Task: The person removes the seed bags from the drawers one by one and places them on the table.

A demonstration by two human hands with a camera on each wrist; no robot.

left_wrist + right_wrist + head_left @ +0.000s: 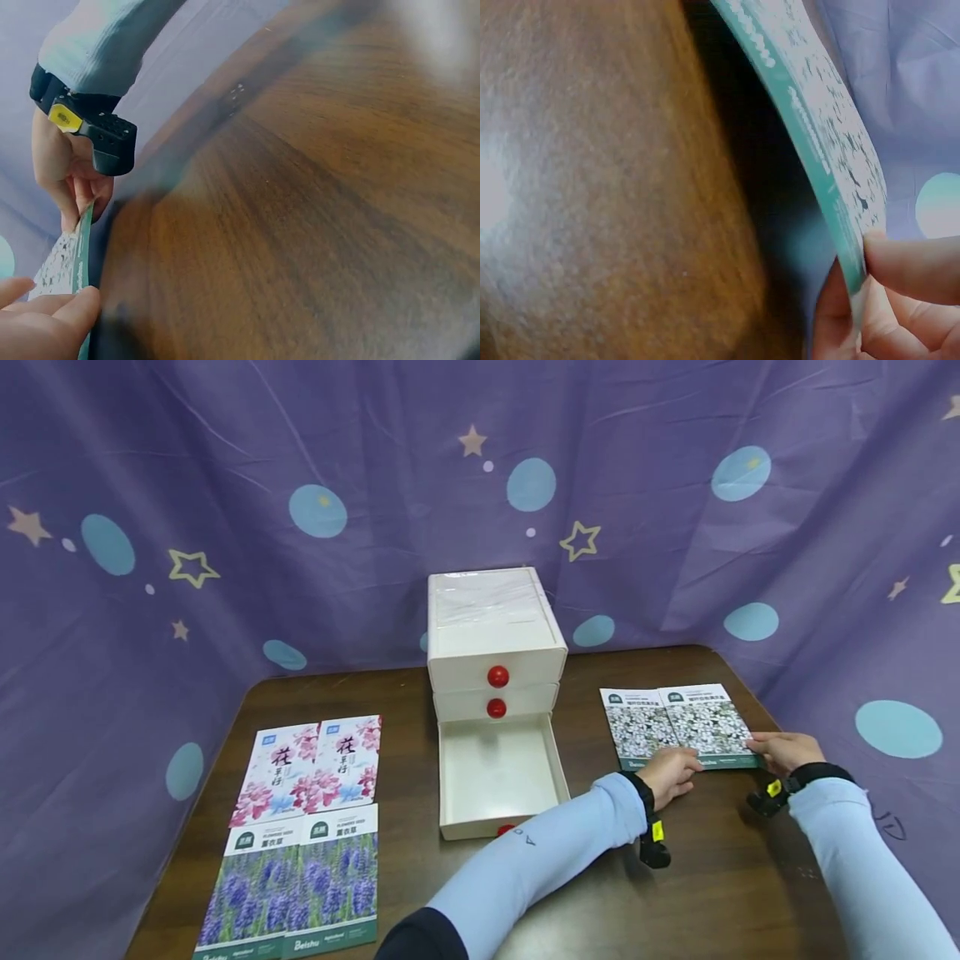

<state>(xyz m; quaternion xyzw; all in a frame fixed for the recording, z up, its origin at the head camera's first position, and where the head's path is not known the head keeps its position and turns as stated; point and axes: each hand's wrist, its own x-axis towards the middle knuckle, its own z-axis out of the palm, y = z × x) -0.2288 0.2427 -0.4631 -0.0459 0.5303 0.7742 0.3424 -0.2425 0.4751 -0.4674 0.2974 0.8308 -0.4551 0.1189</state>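
White-flower seed packets (678, 727) — a pair lying side by side on the right part of the brown table (720, 877), each printed with small white blossoms under a white header and edged with a green band along the near side. The right wrist view showed the green-banded edge (810, 135) lifted off the wood and bowed. Left hand (670, 774) lay at the near edge of the left packet, fingers curled on it, the arm in a pale blue sleeve (540, 860) reaching across from the lower middle. Right hand (783, 750) held the near right corner — thumb (915, 266) above and fingers beneath, pinching the paper. Both wrists carried black straps. The packets lay to the right of the white drawer unit (495, 635), well apart from it.
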